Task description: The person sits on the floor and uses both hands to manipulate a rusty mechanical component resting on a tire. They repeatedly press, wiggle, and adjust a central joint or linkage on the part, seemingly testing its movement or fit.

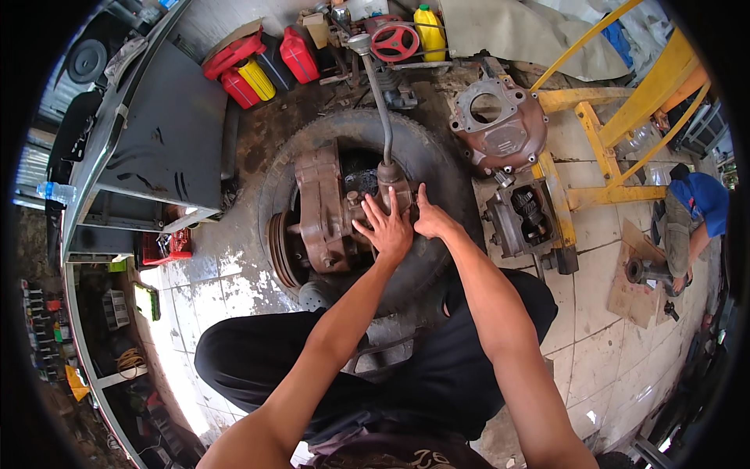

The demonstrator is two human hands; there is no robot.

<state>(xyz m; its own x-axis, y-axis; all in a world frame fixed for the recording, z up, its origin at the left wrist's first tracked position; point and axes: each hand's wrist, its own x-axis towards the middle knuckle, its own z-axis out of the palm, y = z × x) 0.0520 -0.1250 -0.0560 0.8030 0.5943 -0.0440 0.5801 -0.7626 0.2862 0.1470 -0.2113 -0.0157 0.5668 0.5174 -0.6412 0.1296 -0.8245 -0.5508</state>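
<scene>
A brown metal gearbox lies inside a big black tyre. A long bent gear lever with a grey knob rises from its shift tower. My left hand rests on the housing at the base of the tower, fingers spread and holding nothing. Against the right side of the same part is my right hand, one finger stretched out along it; its other fingers are partly hidden. At the left end of the gearbox sits a round ribbed drum.
A bell housing and an opened gear case stand at the right, beside a yellow steel frame. Red jerrycans are at the back, a grey cabinet at the left. Another person in a blue cap crouches at the far right.
</scene>
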